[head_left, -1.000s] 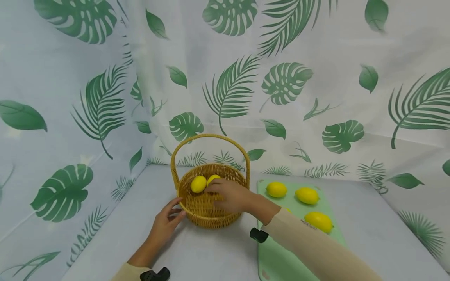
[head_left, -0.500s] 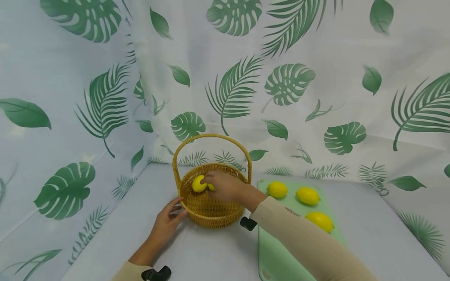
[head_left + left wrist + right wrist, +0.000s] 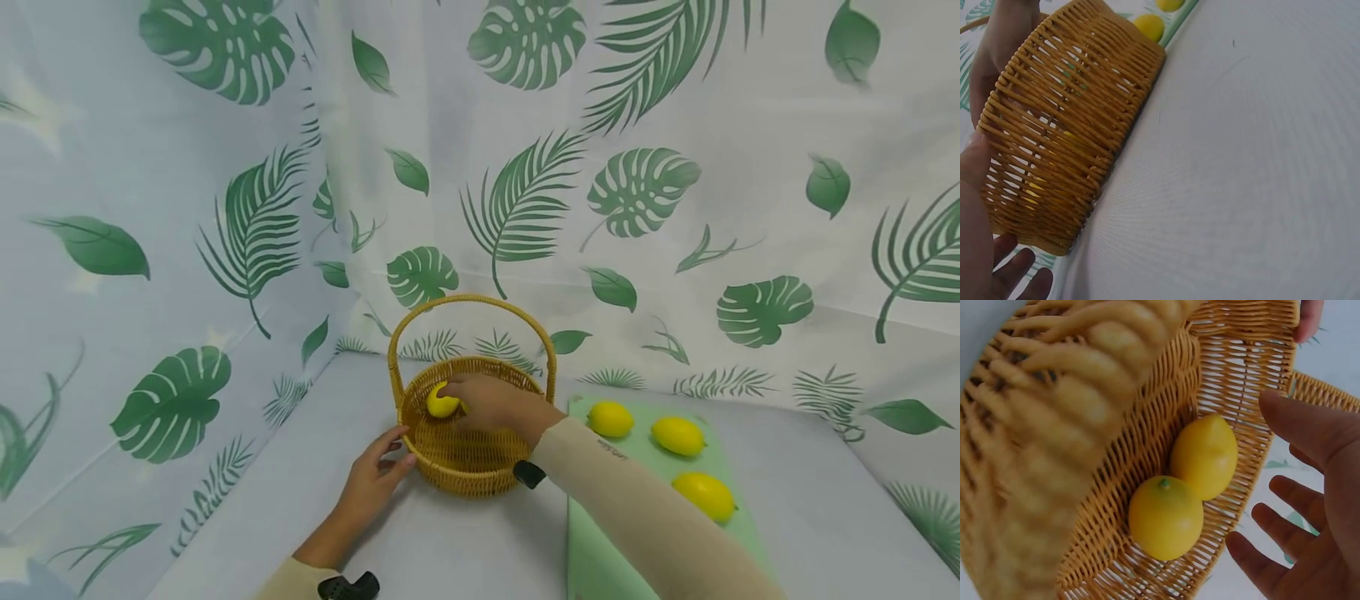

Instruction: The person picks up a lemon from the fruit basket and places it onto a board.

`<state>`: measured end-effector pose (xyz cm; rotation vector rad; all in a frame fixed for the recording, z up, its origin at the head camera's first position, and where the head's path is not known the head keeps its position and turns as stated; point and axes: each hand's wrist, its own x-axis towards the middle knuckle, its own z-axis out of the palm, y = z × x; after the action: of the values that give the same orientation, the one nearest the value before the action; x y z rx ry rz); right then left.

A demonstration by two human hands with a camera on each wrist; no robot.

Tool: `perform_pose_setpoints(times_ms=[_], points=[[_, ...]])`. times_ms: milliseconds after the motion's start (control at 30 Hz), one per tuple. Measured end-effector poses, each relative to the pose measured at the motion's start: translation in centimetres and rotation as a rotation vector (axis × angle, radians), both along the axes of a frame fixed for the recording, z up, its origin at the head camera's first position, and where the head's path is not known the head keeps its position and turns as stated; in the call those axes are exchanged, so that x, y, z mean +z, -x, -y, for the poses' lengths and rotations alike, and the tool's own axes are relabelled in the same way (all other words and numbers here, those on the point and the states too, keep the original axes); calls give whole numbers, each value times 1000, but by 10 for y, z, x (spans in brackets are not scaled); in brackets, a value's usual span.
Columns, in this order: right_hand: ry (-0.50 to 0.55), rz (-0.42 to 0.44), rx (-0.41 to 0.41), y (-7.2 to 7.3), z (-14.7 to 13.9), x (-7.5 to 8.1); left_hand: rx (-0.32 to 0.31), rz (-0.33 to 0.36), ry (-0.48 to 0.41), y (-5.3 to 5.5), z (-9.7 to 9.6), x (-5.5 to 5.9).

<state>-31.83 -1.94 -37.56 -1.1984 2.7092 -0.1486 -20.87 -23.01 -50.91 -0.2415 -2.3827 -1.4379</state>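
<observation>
A round wicker basket (image 3: 468, 482) with a tall arched handle stands on the table. My left hand (image 3: 367, 487) holds its left rim; in the left wrist view the thumb (image 3: 979, 153) lies at the rim and the other fingertips show past the basket's wall. Inside lie two yellow lemons, one with a greenish stem end (image 3: 1166, 519) and one beside it (image 3: 1205, 456), touching in the right wrist view. My right hand (image 3: 498, 408) reaches into the basket over them. Its fingers are spread and hold nothing, and it partly hides one lemon in the head view.
A pale green cutting board (image 3: 600, 533) lies right of the basket. On it show three lemons: one at the back left (image 3: 610, 419), one at the back right (image 3: 678, 436) and one nearer (image 3: 705, 497). My right sleeve (image 3: 637, 500) crosses over the board. Leaf-printed cloth (image 3: 525, 275) hangs behind.
My right hand has moved slightly left over the lemons, and the right-hand lemon now sits a little nearer me. My left hand stays at the rim. The head view has shifted slightly.
</observation>
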Motion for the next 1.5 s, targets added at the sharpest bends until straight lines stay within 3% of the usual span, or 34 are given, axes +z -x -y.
perform_pose_setpoints(times_ms=[333, 567, 833, 1067, 1200, 1300, 1500], points=[[-63, -30, -85, 16, 5, -8, -13, -31, 19, 10, -3, 2], [-72, 19, -101, 22, 4, -18, -2, -24, 38, 11, -1, 6], [-91, -42, -140, 25, -8, -18, -24, -35, 50, 17, 1, 11], [-129, -107, -164, 30, -22, -36, 5, -2, 32, 9, 2, 8], [-119, -90, -175, 30, -26, -50, 8, 11, 24, 3, 3, 2], [-113, -64, -168, 28, -28, -53, 5, 10, 14, 1, 2, 0], [-114, -111, -116, 26, -23, -54, -6, -2, 11, 1, 4, -4]])
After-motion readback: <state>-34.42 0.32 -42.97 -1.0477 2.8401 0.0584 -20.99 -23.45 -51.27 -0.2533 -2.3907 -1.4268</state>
